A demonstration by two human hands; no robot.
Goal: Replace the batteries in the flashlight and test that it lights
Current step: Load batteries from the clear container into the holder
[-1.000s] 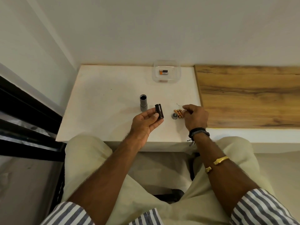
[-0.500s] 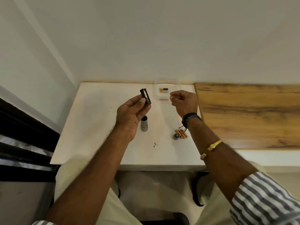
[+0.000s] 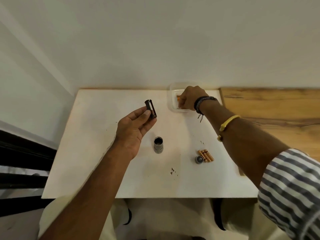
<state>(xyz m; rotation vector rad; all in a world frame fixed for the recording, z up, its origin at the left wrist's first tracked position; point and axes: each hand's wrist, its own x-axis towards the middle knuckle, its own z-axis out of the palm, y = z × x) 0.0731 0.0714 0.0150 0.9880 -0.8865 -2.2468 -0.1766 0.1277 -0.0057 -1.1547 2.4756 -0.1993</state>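
Observation:
My left hand (image 3: 134, 129) holds a black battery holder (image 3: 151, 108) between thumb and fingers, lifted above the white table (image 3: 97, 153). The grey flashlight body (image 3: 158, 144) stands upright and open-topped on the table just right of that hand. My right hand (image 3: 189, 98) reaches into a clear plastic container (image 3: 173, 94) at the table's far edge, fingers curled down over an orange battery (image 3: 178, 97); the grasp itself is hidden. Three copper-coloured batteries (image 3: 205, 155) lie side by side near the front right, with the round tail cap (image 3: 199, 159) touching them.
A wooden surface (image 3: 277, 108) adjoins the table on the right. A plain wall rises behind the table. A dark window frame (image 3: 20, 161) runs along the left. Small dark specks (image 3: 173, 171) lie on the table near the front.
My right hand moved from above the table into the clear container. My left hand stayed raised with the battery holder. The camera has moved closer to the table.

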